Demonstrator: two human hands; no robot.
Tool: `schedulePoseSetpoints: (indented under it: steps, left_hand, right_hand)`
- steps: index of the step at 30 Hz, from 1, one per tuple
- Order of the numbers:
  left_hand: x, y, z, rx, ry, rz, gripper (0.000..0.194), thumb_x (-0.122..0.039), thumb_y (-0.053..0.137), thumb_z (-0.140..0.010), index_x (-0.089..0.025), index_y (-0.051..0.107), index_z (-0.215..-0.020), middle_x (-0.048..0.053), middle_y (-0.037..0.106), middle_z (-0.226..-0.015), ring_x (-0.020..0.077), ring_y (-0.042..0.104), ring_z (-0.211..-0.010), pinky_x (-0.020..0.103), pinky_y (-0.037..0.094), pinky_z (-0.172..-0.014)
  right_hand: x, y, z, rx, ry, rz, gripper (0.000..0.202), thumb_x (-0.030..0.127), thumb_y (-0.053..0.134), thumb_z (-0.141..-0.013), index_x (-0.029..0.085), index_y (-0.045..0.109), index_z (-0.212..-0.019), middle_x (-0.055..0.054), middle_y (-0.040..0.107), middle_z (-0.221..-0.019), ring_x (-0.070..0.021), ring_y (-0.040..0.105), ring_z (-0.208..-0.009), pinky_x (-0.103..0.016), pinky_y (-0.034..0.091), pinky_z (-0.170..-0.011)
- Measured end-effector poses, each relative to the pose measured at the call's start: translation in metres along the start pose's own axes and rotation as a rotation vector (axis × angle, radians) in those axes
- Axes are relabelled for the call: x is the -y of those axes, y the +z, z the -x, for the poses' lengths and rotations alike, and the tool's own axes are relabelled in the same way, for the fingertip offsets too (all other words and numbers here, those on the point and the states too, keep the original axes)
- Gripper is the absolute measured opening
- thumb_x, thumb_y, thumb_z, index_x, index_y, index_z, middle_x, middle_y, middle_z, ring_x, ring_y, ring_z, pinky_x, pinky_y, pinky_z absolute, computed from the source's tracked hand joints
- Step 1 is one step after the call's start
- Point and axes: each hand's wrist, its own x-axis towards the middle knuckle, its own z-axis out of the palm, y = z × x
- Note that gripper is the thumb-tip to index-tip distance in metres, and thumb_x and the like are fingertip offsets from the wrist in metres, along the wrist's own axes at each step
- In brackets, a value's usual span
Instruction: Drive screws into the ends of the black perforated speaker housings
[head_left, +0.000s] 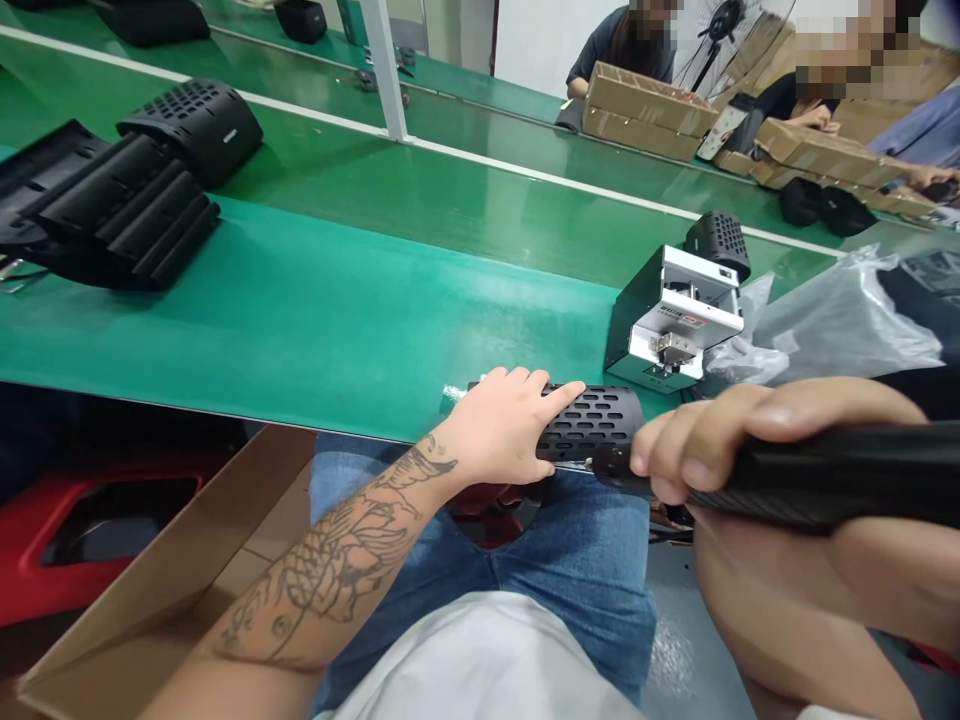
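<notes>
Left hand clasps housing, right under palm; right hand grips driver, tip near housing, contact unclear! Housing's left part hidden, driver's rear cut off.

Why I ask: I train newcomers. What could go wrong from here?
The black tool in the right hand points toward the left hand; a slip might strike the thumb. The perforated housing lies at the edge of the green bench, so it could slide off if that hand loosens.
</notes>
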Motion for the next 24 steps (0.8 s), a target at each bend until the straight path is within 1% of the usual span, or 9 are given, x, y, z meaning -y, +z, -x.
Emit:
schedulePoseSetpoints:
  steps: [2, 4, 6, 8, 12, 15, 20, 24]
  left_hand:
    - [-0.001, 0.001, 0.001, -0.008, 0.002, -0.003, 0.097, -0.053, 0.081, -0.078, -0.030, 0.040, -0.164, 0.012, 0.066, -0.129, 0.0332, 0.064, -0.112, 0.042, 0.047, -0.095]
    - [-0.001, 0.002, 0.001, -0.012, 0.003, -0.008, 0.098, -0.054, 0.080, -0.078, -0.029, 0.040, -0.164, 0.012, 0.066, -0.130, 0.0334, 0.064, -0.112, 0.043, 0.047, -0.095]
    - [-0.002, 0.002, 0.001, -0.014, 0.003, -0.013, 0.097, -0.055, 0.080, -0.079, -0.028, 0.041, -0.164, 0.012, 0.066, -0.130, 0.0337, 0.065, -0.112, 0.043, 0.047, -0.096]
    - [-0.002, 0.002, 0.002, -0.010, 0.001, -0.016, 0.096, -0.056, 0.079, -0.079, -0.027, 0.041, -0.163, 0.012, 0.066, -0.129, 0.0340, 0.065, -0.112, 0.044, 0.047, -0.095]
    - [-0.002, 0.001, 0.002, -0.011, 0.004, -0.022, 0.095, -0.056, 0.079, -0.080, -0.026, 0.042, -0.163, 0.013, 0.066, -0.130, 0.0345, 0.065, -0.112, 0.044, 0.047, -0.095]
    - [-0.002, 0.000, 0.001, -0.012, 0.009, -0.020, 0.094, -0.057, 0.078, -0.081, -0.026, 0.043, -0.162, 0.014, 0.066, -0.129, 0.0344, 0.064, -0.112, 0.044, 0.047, -0.095]
    - [-0.002, 0.001, 0.001, -0.013, 0.014, -0.015, 0.091, -0.055, 0.076, -0.080, -0.024, 0.045, -0.160, 0.013, 0.066, -0.124, 0.0339, 0.065, -0.108, 0.043, 0.046, -0.091]
    - [-0.001, 0.003, 0.001, -0.028, 0.016, -0.018, 0.089, -0.056, 0.075, -0.082, -0.023, 0.046, -0.159, 0.013, 0.066, -0.121, 0.0336, 0.064, -0.106, 0.042, 0.046, -0.088]
  right_hand:
    - [-0.014, 0.007, -0.010, -0.018, -0.053, -0.076, 0.037, 0.055, 0.083, -0.088, 0.022, 0.076, -0.100, -0.002, 0.065, -0.066, -0.0210, 0.063, -0.050, -0.042, 0.057, -0.054]
    - [-0.027, 0.010, -0.017, -0.023, -0.079, -0.112, 0.037, 0.052, 0.087, -0.084, 0.020, 0.077, -0.100, -0.002, 0.065, -0.065, -0.0213, 0.062, -0.049, -0.041, 0.056, -0.051]
    - [-0.036, 0.011, -0.020, 0.009, -0.097, -0.109, 0.036, 0.047, 0.088, -0.083, 0.019, 0.077, -0.101, -0.003, 0.066, -0.065, -0.0216, 0.063, -0.048, -0.041, 0.057, -0.050]
    - [-0.042, 0.010, -0.021, 0.029, -0.113, -0.101, 0.034, 0.047, 0.086, -0.084, 0.019, 0.077, -0.101, -0.003, 0.066, -0.064, -0.0213, 0.062, -0.046, -0.041, 0.056, -0.049]
    - [-0.046, 0.010, -0.024, 0.068, -0.100, -0.111, 0.029, 0.043, 0.085, -0.084, 0.018, 0.077, -0.096, -0.003, 0.066, -0.063, -0.0203, 0.061, -0.044, -0.039, 0.055, -0.046]
    - [-0.048, 0.009, -0.024, 0.115, -0.093, -0.111, 0.027, 0.041, 0.086, -0.083, 0.018, 0.077, -0.095, -0.002, 0.065, -0.064, -0.0195, 0.061, -0.044, -0.038, 0.057, -0.048]
    - [-0.052, 0.006, -0.023, 0.180, -0.058, -0.163, 0.029, 0.038, 0.084, -0.085, 0.016, 0.073, -0.100, -0.002, 0.064, -0.068, -0.0173, 0.062, -0.049, -0.037, 0.056, -0.053]
    - [-0.052, 0.004, -0.025, 0.277, -0.031, -0.185, 0.026, 0.034, 0.081, -0.087, 0.015, 0.072, -0.102, -0.002, 0.064, -0.071, -0.0174, 0.064, -0.053, -0.036, 0.057, -0.058]
